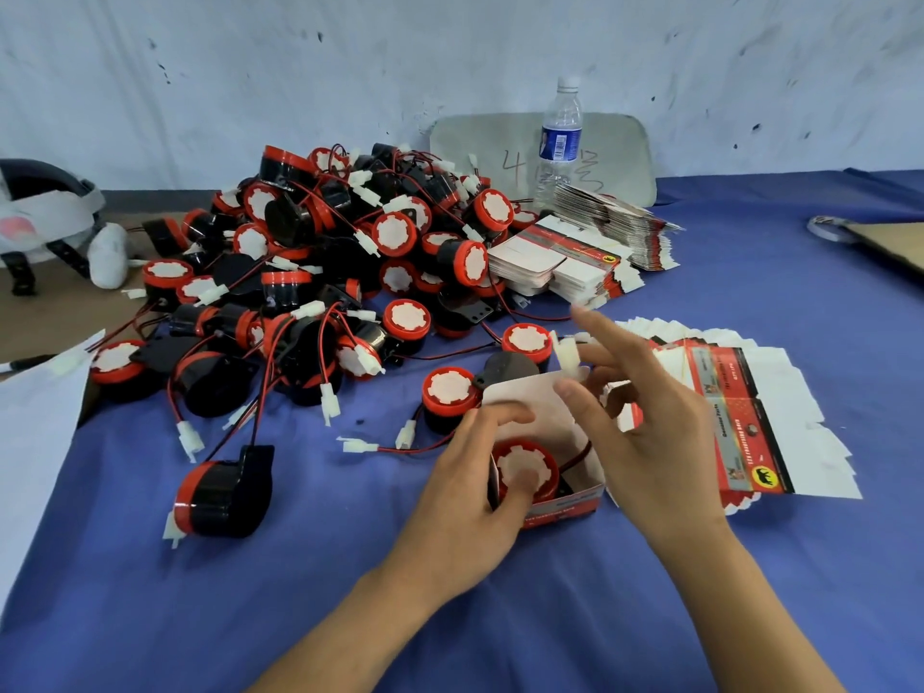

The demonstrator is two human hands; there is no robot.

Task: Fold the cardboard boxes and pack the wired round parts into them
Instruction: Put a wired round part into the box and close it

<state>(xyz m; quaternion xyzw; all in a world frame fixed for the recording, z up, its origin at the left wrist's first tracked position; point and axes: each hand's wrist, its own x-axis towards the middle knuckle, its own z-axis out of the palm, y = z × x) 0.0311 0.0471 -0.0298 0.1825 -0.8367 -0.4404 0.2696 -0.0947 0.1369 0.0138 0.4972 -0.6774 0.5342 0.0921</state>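
**In the box: one part seated, lid not closed**

Inside the open box (pixel 565 502), near the front of the blue cloth (pixel 500 617), a round part (pixel 525 467) sits with its red rim and white face up. Its red and black wire climbs out over the box's right wall.

Your left hand (pixel 475 487) grips the box from its left side. The fingers curl over the left wall and one fingertip presses down on the part's white face.

Your right hand (pixel 645 432) is above the box's right wall, fingers spread and motion-blurred. A white connector (pixel 567 355) shows at the fingertips. Cannot tell whether you are pinching it or only touching it.

The box's white back flap stands upright.

Around the box:
- Just behind its left corner, a loose part (pixel 447 392) stands face up.
- Further behind and to the left is the big pile of parts (pixel 325 252), wires tangled.
- Well to the left, a single part (pixel 225 492) lies on its side.
- Just to the right, the flat blanks (pixel 750 417) are fanned out, partly under your right hand.
- Behind the box, more stacked blanks (pixel 575 262) lie beside the pile, with a water bottle (pixel 562 137) upright beyond them.
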